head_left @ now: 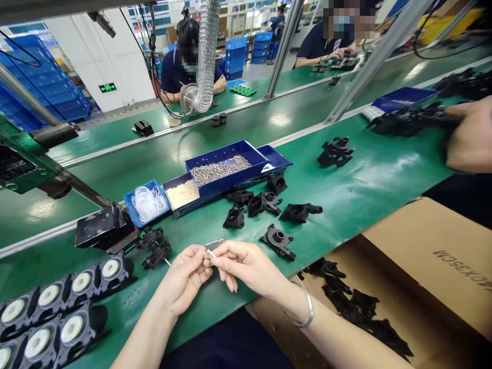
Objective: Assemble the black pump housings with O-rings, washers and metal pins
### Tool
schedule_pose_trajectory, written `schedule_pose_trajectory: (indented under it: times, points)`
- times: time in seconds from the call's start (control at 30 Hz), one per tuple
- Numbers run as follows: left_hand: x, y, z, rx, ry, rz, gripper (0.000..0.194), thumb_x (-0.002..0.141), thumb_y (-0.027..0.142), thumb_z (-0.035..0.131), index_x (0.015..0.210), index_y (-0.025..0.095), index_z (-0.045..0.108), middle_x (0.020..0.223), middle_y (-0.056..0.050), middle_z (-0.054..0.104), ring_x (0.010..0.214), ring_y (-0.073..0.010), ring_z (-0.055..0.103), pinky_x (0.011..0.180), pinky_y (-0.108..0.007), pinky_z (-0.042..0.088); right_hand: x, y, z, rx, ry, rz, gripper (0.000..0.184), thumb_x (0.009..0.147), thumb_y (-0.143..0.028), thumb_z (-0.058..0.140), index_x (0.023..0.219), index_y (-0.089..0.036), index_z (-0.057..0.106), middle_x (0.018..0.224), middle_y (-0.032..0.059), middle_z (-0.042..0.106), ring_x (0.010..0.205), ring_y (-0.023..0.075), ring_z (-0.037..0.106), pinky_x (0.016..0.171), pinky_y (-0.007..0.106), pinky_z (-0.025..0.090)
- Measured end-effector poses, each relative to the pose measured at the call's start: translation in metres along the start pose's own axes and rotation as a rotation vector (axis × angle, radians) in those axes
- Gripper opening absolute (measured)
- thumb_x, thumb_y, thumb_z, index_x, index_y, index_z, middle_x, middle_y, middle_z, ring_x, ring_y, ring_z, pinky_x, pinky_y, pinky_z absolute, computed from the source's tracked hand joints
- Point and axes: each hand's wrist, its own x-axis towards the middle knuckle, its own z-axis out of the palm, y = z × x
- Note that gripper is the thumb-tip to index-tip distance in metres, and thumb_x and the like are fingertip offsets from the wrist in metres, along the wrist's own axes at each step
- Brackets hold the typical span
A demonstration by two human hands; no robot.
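Observation:
My left hand point(189, 277) and my right hand point(243, 264) meet fingertip to fingertip just above the green bench. Between the right thumb and fingers is a thin, light-coloured pin point(211, 253), its tip pointing toward the left hand. The left thumb and forefinger are pinched together; a tiny cream bit seems to show there, too small to name. Behind the fingers lies a flat grey piece point(214, 244), partly covered. To the right of my hands rests a black plastic housing point(277, 238) with a round spout; several similar black parts point(263, 203) sit farther back.
Blue bins hold metal pins point(221, 169), small cream pieces point(182, 195) and white rings point(149, 204). Rows of black housings with white discs point(49, 294) stand at left. An open carton point(430, 266) is below the bench edge. Another person's arm point(471, 134) reaches in at right.

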Motion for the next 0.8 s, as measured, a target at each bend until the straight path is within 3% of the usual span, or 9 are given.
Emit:
schedule_pose_trajectory:
  times: [0.27,0.47,0.8]
  points:
    - [-0.005,0.002,-0.004,0.019,0.036,0.051,0.022,0.074,0.027,0.087,0.080,0.012,0.072,0.070,0.000,0.066,0.064,-0.0057,0.062,0.066,-0.016,0.055,-0.002,-0.006,0.005,-0.121,0.040,0.063,0.032,0.089,-0.048,0.067,0.085,-0.017,0.065,0.052,-0.0070,0.053,0.037,0.0054,0.043,0.039,0.018,0.031]
    - [-0.005,0.005,-0.009,0.054,0.065,0.086,0.024,0.067,0.024,0.091,0.083,0.014,0.077,0.072,-0.001,0.069,0.066,-0.0066,0.063,0.068,-0.016,0.055,-0.002,-0.010,0.012,-0.066,-0.004,0.082,0.033,0.092,-0.048,0.064,0.084,-0.016,0.065,0.049,-0.0074,0.052,0.035,0.0049,0.040,0.038,0.017,0.028]
    - [-0.003,0.009,-0.011,0.228,0.011,0.228,0.014,0.066,0.023,0.090,0.074,0.019,0.080,0.074,0.000,0.066,0.066,-0.0072,0.062,0.066,-0.017,0.051,0.001,-0.006,0.016,0.058,-0.013,0.141,0.037,0.086,-0.051,0.069,0.076,-0.017,0.060,0.046,-0.0068,0.056,0.031,0.0053,0.041,0.036,0.017,0.027]
